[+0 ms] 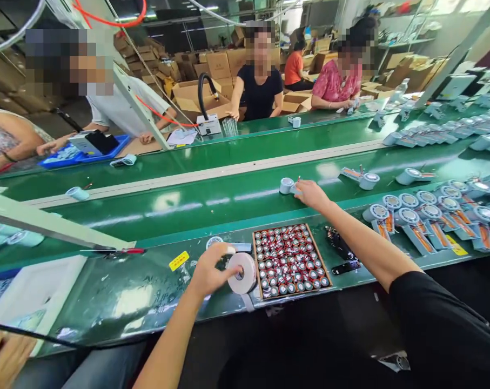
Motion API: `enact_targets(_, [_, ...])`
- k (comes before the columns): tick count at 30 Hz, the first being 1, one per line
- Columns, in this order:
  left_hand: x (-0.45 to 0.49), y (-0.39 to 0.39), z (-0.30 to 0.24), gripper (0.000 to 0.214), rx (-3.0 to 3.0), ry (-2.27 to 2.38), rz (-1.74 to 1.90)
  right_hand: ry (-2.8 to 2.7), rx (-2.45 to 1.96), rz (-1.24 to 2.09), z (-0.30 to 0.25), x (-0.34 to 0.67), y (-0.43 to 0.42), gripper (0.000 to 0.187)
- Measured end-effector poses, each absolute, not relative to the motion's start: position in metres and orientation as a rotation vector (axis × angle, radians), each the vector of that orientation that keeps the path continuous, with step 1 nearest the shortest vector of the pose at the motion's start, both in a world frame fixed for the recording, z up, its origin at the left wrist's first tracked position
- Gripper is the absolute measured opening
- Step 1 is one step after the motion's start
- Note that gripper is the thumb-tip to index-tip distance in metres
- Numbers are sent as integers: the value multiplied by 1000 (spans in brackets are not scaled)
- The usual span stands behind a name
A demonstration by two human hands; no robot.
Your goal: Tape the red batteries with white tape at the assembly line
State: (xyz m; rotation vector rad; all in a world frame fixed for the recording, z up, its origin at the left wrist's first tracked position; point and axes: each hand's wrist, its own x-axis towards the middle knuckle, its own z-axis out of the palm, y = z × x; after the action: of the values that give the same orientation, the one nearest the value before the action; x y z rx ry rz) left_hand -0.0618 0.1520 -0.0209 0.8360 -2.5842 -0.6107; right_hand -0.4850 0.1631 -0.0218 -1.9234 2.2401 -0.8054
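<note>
The left hand [210, 273] is curled around a white roll of tape [243, 273], thumb and fingers gripping its rim so the roll stands on edge on the green bench strip, its hole facing the camera. Just to the right of that hand lies a shallow cardboard tray [254, 259] packed with small round cells with red and silver tops. The right hand [309, 193] is stretched well forward onto the green conveyor belt [212, 202], fingers pinched on a small white cylindrical housing [287, 186] lying on its side — whether the fingertips close fully around it I cannot tell, though they touch it.

By my reading, the step in hand is a hand-off at the belt: one unit being set down or picked up while the tape is kept ready. The next move would call for a clean release or lift at the belt, without nudging the housing off line, and a steady hold on the roll.

Further right of the right hand, rows of similar grey-white round units with orange-striped tabs [427, 219] crowd the bench; other people work across the belt.
</note>
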Motion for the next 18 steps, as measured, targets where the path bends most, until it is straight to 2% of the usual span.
enact_targets(3, [-13, 186, -48, 50, 684, -2806, -434, 2183, -1989, -932, -22, -464, 189, 30])
enact_targets(8, [-20, 203, -67, 32, 752, -2789, -158, 1778, -1910, -1280, -4, -379, 258, 29])
enact_targets(11, [-23, 216, -54, 27, 778, -2520, -48, 1569, -1560, -1183, 3, -324, 302, 37])
enact_targets(14, [-22, 233, -36, 33, 730, -2331, -3, 1300, -1365, -975, 0, -275, 333, 59])
enact_targets(15, [-22, 236, -31, 34, 721, -2311, -1, 1238, -1347, -917, -2, -262, 340, 57])
enact_targets(18, [-21, 239, -21, 37, 842, -2256, -50, 1115, -1376, -773, -10, -239, 354, 26])
